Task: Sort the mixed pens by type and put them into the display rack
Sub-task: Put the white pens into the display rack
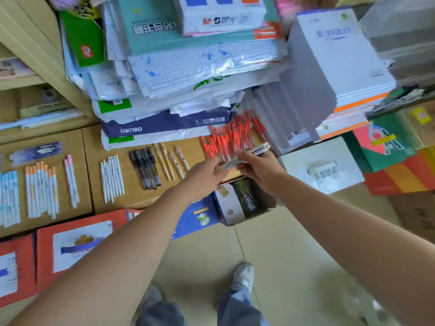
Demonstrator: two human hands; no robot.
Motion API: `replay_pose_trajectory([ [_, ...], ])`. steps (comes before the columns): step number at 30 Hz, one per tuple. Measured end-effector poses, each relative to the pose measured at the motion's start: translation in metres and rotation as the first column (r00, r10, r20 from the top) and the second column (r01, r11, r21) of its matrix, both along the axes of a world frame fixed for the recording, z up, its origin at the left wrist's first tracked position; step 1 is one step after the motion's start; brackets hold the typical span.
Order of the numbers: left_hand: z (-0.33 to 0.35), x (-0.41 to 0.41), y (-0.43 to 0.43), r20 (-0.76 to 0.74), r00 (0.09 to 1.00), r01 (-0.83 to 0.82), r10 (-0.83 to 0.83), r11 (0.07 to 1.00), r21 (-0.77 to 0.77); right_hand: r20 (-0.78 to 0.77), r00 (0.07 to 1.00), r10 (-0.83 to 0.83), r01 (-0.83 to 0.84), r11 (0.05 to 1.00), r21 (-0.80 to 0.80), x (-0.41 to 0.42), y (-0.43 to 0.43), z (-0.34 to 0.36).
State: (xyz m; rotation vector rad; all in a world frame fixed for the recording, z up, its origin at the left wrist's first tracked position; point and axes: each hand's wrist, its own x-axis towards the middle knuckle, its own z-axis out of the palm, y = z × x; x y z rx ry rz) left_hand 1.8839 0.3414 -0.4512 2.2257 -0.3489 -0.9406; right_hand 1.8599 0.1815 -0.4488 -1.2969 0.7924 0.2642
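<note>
Fingers (247,170) of the right hand (259,168) curled round a bundle of slim grey-silver pens (253,151), thumb lying over the top. Bundle held slanting up to the right, just above the near edge of a heap of red plastic pens (233,135) on the brown tabletop (188,147). Left hand (202,171) stretched in from the left, fingertips reaching the lower end of the same bundle; too blurred to tell whether gripping it or only touching.

Sorted in rows further left on the tabletop, each apart from the next:
- a few yellow and beige patterned pens (168,164), nearest the hands
- dark black-capped clear gel pens (146,168)
- plain white pens (112,177)
- two white pens with pink caps (71,182)
- white pens with orange caps (42,189)
- white pens with light-blue print (9,198), at the frame's left edge

Behind the rows, a tall untidy pile of wrapped paper reams and forms (164,90). To the right of the red heap, a stack of white exercise books (341,67). Directly below the hands, an open cardboard box (229,203) with a dark packet inside
</note>
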Motion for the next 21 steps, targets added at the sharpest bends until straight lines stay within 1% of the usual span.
replay_pose_trajectory([
  [2, 0.011, 0.004, -0.042, 0.030, 1.000, 0.002, -0.002, 1.000, 0.004, 0.039, 0.999, -0.015, 0.016, 1.000, -0.007, 0.003, -0.040, 0.010],
  [5, 0.024, 0.013, -0.099, 0.120, 0.993, 0.006, -0.005, 1.000, -0.009, 0.094, 0.995, -0.043, 0.046, 0.998, -0.035, 0.011, -0.099, 0.024],
  [8, 0.040, 0.025, -0.148, 0.188, 0.982, 0.036, -0.030, 0.999, -0.028, 0.123, 0.987, -0.105, 0.109, 0.994, -0.029, 0.019, -0.149, 0.037],
  [11, 0.056, 0.044, -0.192, 0.359, 0.932, 0.086, -0.056, 0.994, -0.069, 0.134, 0.975, -0.178, 0.184, 0.982, -0.035, 0.027, -0.195, 0.049],
  [14, 0.074, 0.064, -0.233, 0.424, 0.896, 0.173, -0.129, 0.983, -0.067, 0.128, 0.965, -0.229, 0.238, 0.970, -0.058, 0.034, -0.236, 0.059],
  [16, 0.081, 0.077, -0.259, 0.433, 0.882, 0.216, -0.187, 0.976, -0.020, 0.123, 0.959, -0.254, 0.264, 0.961, -0.076, 0.040, -0.261, 0.066],
  [18, 0.083, 0.089, -0.282, 0.377, 0.885, 0.267, -0.273, 0.961, 0.069, 0.124, 0.954, -0.271, 0.284, 0.954, -0.094, 0.046, -0.284, 0.074],
  [21, 0.081, 0.107, -0.309, 0.285, 0.841, 0.376, -0.460, 0.875, 0.304, 0.155, 0.943, -0.295, 0.313, 0.943, -0.110, 0.057, -0.319, 0.086],
])
